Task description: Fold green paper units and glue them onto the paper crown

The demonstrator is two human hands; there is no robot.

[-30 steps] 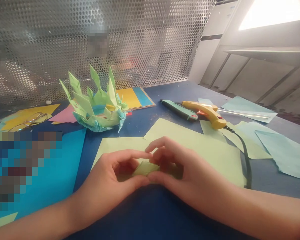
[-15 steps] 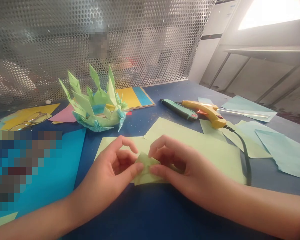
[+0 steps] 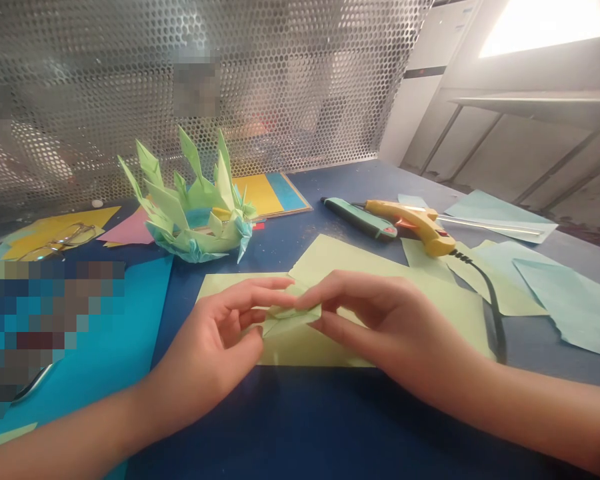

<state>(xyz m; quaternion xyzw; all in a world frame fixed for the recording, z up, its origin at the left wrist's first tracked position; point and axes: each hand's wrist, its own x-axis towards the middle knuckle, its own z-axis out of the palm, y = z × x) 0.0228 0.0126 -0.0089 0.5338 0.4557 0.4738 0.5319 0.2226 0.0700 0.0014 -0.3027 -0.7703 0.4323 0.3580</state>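
Note:
Between my two hands is a small folded piece of light green paper [image 3: 289, 321], just above flat green sheets [image 3: 405, 300]. My right hand [image 3: 365, 310] pinches its right side between thumb and fingers. At its left side my left hand [image 3: 233, 327] is closed around the edge, thumb below and fingers above. Part of the folded paper is hidden under the fingers. Beyond my hands stands a ring of folded green and blue paper pieces [image 3: 195, 227], with tall pointed leaves rising from it.
Right of the ring lie a green utility knife [image 3: 363, 217] and a yellow glue gun [image 3: 413, 223] with a black cord [image 3: 493, 300]. Pale blue sheets [image 3: 575, 300] spread at the right. Glasses [image 3: 65, 240] rest on yellow paper at the left. A perforated metal panel [image 3: 290, 87] closes the back.
The folded paper has been turned and tilted flatter. My left thumb has shifted left and down, and the fingers of both hands have come over the paper's top.

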